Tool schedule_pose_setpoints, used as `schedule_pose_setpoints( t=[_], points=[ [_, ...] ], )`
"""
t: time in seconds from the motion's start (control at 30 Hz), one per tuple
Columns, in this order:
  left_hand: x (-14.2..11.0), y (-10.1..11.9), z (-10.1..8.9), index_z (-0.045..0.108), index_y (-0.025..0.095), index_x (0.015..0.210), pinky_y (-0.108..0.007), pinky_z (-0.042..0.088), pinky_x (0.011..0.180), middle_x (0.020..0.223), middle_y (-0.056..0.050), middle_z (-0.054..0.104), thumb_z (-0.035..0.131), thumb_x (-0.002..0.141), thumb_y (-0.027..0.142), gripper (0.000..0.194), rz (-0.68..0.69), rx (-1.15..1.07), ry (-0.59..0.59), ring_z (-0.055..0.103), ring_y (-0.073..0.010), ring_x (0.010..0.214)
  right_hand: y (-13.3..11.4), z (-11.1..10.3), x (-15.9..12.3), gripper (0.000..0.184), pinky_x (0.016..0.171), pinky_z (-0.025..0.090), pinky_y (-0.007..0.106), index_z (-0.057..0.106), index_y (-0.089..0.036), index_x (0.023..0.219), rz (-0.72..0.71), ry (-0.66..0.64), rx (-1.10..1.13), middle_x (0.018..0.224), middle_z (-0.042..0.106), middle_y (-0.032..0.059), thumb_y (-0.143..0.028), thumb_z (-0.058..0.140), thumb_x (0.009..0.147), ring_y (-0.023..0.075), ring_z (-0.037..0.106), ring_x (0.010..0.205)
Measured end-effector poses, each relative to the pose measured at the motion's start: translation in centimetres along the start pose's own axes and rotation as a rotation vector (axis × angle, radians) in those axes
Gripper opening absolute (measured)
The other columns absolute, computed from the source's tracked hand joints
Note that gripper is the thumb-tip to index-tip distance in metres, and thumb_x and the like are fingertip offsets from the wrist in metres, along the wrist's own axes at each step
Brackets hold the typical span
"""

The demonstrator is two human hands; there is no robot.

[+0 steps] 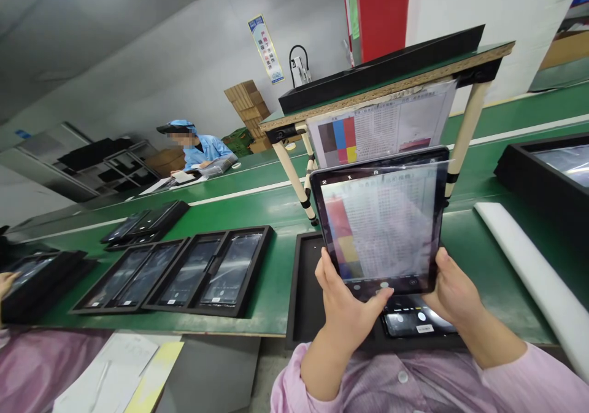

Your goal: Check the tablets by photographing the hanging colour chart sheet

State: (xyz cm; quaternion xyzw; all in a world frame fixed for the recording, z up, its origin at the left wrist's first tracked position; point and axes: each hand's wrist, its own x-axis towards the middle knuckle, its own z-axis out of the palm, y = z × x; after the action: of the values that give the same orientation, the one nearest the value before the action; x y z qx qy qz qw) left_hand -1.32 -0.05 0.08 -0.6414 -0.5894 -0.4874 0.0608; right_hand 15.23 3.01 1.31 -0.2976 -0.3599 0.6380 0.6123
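Observation:
Both my hands hold up a black-framed tablet [381,223], its screen facing me. A camera view of the printed chart [386,121] behind it fills the screen. My left hand [345,299] grips the lower left edge, its thumb on or just over the shutter button at the bottom of the screen. On the lower right edge, my right hand [453,287] is closed around the frame. Below the tablet sits a black foam tray [306,290] with a second tablet [414,324] in its right part, partly hidden by my hands.
Left on the green bench [276,216] lie black trays [242,305] of tablets. A small stand [391,81] holds the chart. At right are a white foam strip [529,278] and stacked trays [543,173]. One person [202,149] sits across; another's hand [7,284] shows at left.

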Motion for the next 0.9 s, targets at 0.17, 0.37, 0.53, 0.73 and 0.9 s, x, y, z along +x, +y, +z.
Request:
schedule_pose_setpoints(
  t=[0.17,0.37,0.53,0.73,0.9],
  points=[
    [-0.5,-0.5,0.1,0.009,0.018,0.157,-0.057,0.047,0.101,0.136,-0.021,0.039,0.083,0.064,0.052,0.123,-0.031,-0.119,0.010,0.048,-0.0387,0.127,0.1,-0.2,0.0,0.050,0.109,0.044,0.052,0.075,-0.024,0.087,-0.023,0.011,-0.026,0.096,0.074,0.0081,-0.072,0.070,0.075,0.0324,0.061,0.119],
    [-0.3,-2.2,-0.2,0.045,0.026,0.146,-0.043,0.049,0.102,0.131,-0.014,0.060,0.071,0.080,0.056,0.077,-0.465,-0.978,-0.057,0.061,-0.0287,0.120,0.6,-0.9,-0.1,0.064,0.109,0.043,0.053,0.074,-0.022,0.104,-0.001,-0.007,-0.162,0.109,0.072,0.0100,-0.080,0.057,0.081,0.0324,0.056,0.125],
    [0.2,-3.8,-0.7,0.069,0.040,0.118,-0.034,0.057,0.089,0.113,0.000,0.075,0.082,0.074,0.044,0.046,-0.912,-1.466,-0.158,0.072,-0.0198,0.098,-0.5,-1.1,-0.3,0.070,0.121,0.024,0.044,0.057,-0.022,0.139,-0.099,-0.074,-0.311,0.148,0.046,0.0077,-0.071,0.053,0.090,0.0259,0.033,0.143],
    [-0.8,-3.9,-1.3,0.073,0.040,0.113,-0.041,0.048,0.106,0.119,0.000,0.074,0.076,0.083,0.036,0.031,-0.952,-1.642,-0.265,0.071,-0.0209,0.106,-3.8,-0.3,-0.2,0.057,0.121,0.023,0.035,0.013,-0.028,0.159,-0.465,-0.287,-0.817,0.160,0.018,-0.0007,-0.044,0.031,0.107,0.0179,0.018,0.147],
    [-2.1,-4.0,-1.6,0.071,0.040,0.118,-0.045,0.044,0.110,0.122,-0.003,0.073,0.072,0.086,0.036,0.033,-0.927,-1.711,-0.384,0.070,-0.0232,0.111,-5.1,0.2,0.4,0.058,0.115,0.037,0.029,0.009,-0.034,0.159,-0.689,-0.269,-1.036,0.157,0.027,-0.0025,-0.036,0.033,0.107,0.0162,0.032,0.142]
  ],
)
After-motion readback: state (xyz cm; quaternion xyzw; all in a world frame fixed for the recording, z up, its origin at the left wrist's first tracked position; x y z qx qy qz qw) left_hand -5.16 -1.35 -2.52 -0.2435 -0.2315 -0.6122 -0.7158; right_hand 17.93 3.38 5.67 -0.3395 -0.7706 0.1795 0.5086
